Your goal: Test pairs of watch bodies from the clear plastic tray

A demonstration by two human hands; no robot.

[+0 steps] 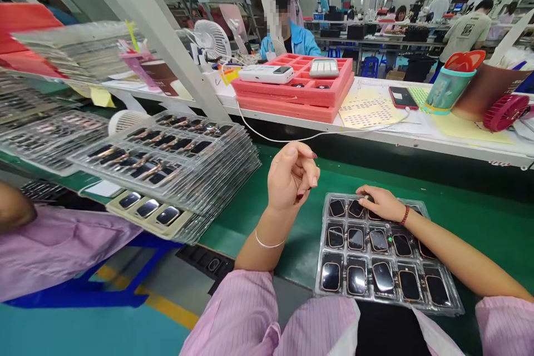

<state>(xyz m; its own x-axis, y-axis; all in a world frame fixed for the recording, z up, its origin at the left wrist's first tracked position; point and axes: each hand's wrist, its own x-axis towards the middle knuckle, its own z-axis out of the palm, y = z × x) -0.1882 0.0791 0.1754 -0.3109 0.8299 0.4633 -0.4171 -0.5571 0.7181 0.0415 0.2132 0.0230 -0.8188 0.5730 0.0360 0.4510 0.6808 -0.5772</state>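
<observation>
we sat at a long workbench whose green mat (479,206) filled the lower right of the frame, with a white shelf (438,144) running above it, probably to hold supplies without crowding the mat. at left of centre rose a stack of transparent trays (217,172), perhaps nested to save room. on the shelf at upper centre sat a pinkish-red foam tray (287,101), its compartments likely meant to cushion parts.

at lower right, close to our body and seemingly within easy reach, lay a transparent blister tray (323,256). our left hand (292,175) was raised at centre with its fingers curled inward; we could not tell whether they pinched anything. our right hand (381,203) lay over the tray's back row, fingertips bent down at a pocket; whether they gripped the piece there was hidden.

a phone (403,98) lay on the shelf at upper right. the smartwatch faces (331,276) sat one to a pocket, apparently to keep their glass apart. a tiny green dot (390,239) showed mid-tray.

we made out no brand; the printed sheet (369,108) and the shirt print (466,33) at upper right were illegible.
</observation>
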